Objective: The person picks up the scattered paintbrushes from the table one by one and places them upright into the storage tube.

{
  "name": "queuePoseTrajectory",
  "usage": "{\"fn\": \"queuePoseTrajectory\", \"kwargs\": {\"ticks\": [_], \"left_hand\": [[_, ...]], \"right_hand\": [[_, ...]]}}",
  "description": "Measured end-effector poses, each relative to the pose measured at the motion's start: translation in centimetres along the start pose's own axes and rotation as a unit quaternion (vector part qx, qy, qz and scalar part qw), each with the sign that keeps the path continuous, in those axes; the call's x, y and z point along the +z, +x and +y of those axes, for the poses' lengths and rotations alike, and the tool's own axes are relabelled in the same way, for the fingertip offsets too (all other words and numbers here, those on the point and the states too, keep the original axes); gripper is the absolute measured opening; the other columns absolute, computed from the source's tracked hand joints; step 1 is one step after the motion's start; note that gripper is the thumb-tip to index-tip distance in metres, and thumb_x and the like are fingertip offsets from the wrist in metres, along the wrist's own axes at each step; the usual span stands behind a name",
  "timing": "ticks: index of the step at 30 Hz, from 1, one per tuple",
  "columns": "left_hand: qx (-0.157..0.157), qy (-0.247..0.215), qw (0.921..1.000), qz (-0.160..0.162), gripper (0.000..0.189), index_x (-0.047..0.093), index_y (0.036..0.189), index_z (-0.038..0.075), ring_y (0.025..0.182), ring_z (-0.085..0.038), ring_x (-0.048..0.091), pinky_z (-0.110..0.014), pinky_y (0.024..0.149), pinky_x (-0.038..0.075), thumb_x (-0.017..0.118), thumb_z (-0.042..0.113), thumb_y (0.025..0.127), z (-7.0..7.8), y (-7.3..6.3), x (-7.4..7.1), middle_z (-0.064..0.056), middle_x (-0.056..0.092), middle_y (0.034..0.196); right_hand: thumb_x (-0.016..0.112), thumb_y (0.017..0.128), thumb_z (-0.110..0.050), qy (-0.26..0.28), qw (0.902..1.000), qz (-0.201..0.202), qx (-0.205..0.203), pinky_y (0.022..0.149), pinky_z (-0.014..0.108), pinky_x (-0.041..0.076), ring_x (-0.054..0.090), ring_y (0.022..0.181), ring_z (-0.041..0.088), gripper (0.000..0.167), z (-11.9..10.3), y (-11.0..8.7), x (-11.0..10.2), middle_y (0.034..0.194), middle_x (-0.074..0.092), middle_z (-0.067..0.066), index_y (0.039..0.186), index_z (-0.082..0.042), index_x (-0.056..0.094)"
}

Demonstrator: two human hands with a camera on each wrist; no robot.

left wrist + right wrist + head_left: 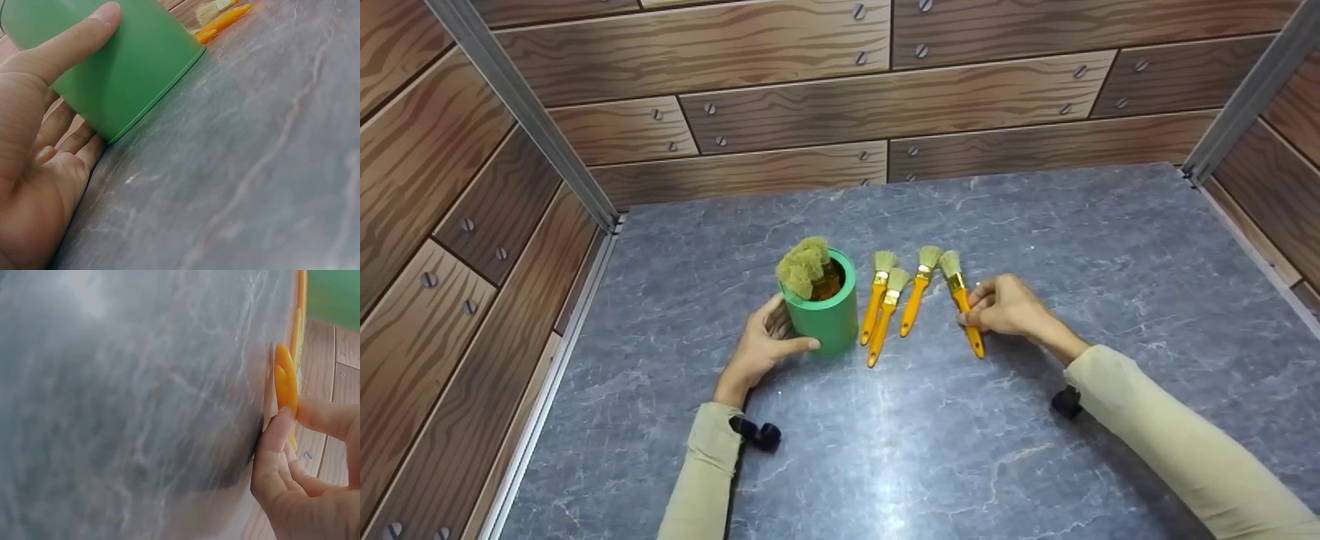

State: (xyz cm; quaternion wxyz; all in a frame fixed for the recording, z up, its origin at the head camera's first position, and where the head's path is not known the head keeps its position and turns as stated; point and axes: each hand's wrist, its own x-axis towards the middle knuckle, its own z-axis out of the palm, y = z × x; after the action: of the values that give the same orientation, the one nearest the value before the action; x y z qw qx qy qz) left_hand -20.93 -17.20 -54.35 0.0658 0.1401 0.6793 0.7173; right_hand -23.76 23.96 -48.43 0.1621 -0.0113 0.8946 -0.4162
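Observation:
A green cylindrical cup (826,326) stands upright on the table, and brushes with pale bristles (808,270) poke out of its top; their handles are mostly hidden inside. My left hand (761,346) holds the cup low on its left side, the thumb laid across the front and the fingers partly hidden behind. To the right, my right hand (1014,307) pinches the orange handle of a paintbrush (973,335) between thumb and fingers. That brush lies at a slant with its bristles pointing away. In the right wrist view, the handle (286,385) shows between the fingertips.
Between cup and right hand lie three more paintbrushes: two overlapping, a rear one (873,306) and a front one (880,330), plus another brush (913,304) whose bristles sit close to the pinched one. Wood-patterned walls (780,112) enclose the grey marbled table (930,450).

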Motion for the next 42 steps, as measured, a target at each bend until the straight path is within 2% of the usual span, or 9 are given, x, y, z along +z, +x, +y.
{"fn": "queuePoseTrajectory", "kwargs": {"ticks": [11,19,26,31,38,42], "left_hand": [[-0.002,0.005,1.0000,-0.002,0.104,0.038,0.167,0.014,0.158,-0.024,0.039,-0.035,0.132,0.033,0.095,0.007,0.080,0.1,-0.1,-0.2,-0.007,0.046,0.168],[-0.013,0.007,0.9999,-0.004,0.105,0.034,0.168,0.014,0.160,-0.025,0.035,-0.036,0.133,0.032,0.093,0.007,0.083,-0.1,-0.2,-0.2,-0.008,0.041,0.171],[-0.010,0.009,0.9999,0.001,0.105,0.035,0.168,0.014,0.160,-0.026,0.037,-0.038,0.133,0.032,0.094,0.006,0.082,0.0,-0.1,-0.3,-0.008,0.043,0.170],[-0.007,0.005,1.0000,0.004,0.107,0.034,0.168,0.011,0.159,-0.026,0.038,-0.037,0.133,0.032,0.095,0.005,0.080,0.1,-0.1,-0.2,-0.009,0.043,0.169],[-0.004,0.000,1.0000,0.001,0.109,0.033,0.168,0.010,0.159,-0.026,0.037,-0.036,0.133,0.032,0.095,0.003,0.079,0.0,0.0,-0.2,-0.010,0.042,0.170],[-0.001,0.000,1.0000,-0.002,0.107,0.034,0.168,0.013,0.159,-0.024,0.038,-0.035,0.133,0.032,0.095,0.005,0.080,0.0,0.0,-0.2,-0.007,0.043,0.169]], "right_hand": [[0.081,0.093,-0.005,0.039,0.9975,-0.016,-0.058,0.066,0.028,0.066,0.066,0.075,0.016,0.025,-0.2,-0.8,0.2,0.095,0.069,0.010,0.112,0.005,0.067],[0.079,0.096,-0.003,0.084,0.9929,-0.001,-0.084,0.073,0.035,0.070,0.072,0.082,0.020,0.025,-1.1,-1.4,-0.2,0.103,0.067,0.015,0.115,0.006,0.066],[0.077,0.096,0.001,0.123,0.9848,0.011,-0.122,0.079,0.038,0.070,0.075,0.087,0.020,0.023,-2.9,-1.2,-0.9,0.106,0.068,0.019,0.114,0.010,0.065],[0.076,0.097,0.000,0.128,0.9796,0.017,-0.154,0.082,0.037,0.070,0.078,0.090,0.022,0.022,-4.5,-1.0,-1.1,0.110,0.069,0.024,0.114,0.010,0.065],[0.075,0.098,0.001,0.139,0.9750,0.022,-0.172,0.083,0.038,0.069,0.079,0.094,0.028,0.021,-6.5,-1.1,-0.8,0.113,0.070,0.026,0.115,0.010,0.065],[0.073,0.099,0.004,0.164,0.9677,0.024,-0.190,0.083,0.036,0.069,0.079,0.093,0.027,0.021,-7.8,-1.2,-0.4,0.113,0.071,0.028,0.116,0.011,0.065]]}}
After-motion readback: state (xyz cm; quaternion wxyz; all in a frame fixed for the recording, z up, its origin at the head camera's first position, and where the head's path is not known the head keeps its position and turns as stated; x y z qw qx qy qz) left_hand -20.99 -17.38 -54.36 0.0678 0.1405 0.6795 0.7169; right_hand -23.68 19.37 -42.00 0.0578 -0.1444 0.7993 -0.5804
